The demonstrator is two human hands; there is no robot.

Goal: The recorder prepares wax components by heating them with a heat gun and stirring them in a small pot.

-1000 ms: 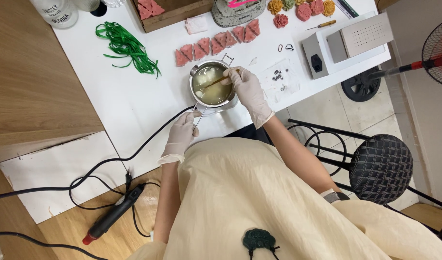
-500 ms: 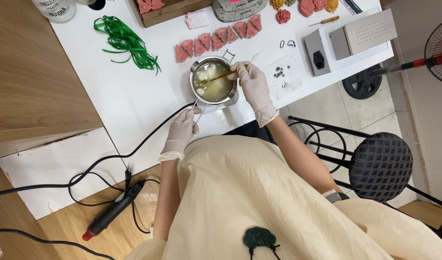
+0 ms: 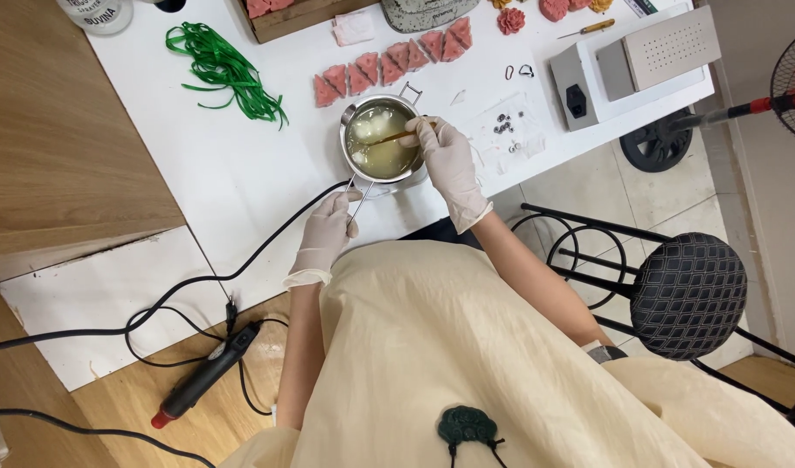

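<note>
A: Since half a second ago, stick (image 3: 395, 137) swung flatter across the pot; both hands barely shifted.

B: Grips?

A: Right hand (image 3: 449, 160) pinches the stick's end over the pot (image 3: 381, 140) of yellowish liquid. Left hand (image 3: 330, 229) closed round the pot's handle (image 3: 360, 196).

B: Room?

A: Pot sits near the worktop (image 3: 241, 178) front edge. Pink pieces (image 3: 389, 62) beyond the right hand; bare worktop left of the left hand, cable (image 3: 267, 247) crossing.

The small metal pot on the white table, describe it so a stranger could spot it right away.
On the white table, just below the row of pink wedge-shaped pieces, sits the small metal pot of pale yellowish liquid. The left hand grips its long handle while the right hand stirs with a wooden stick.
</note>
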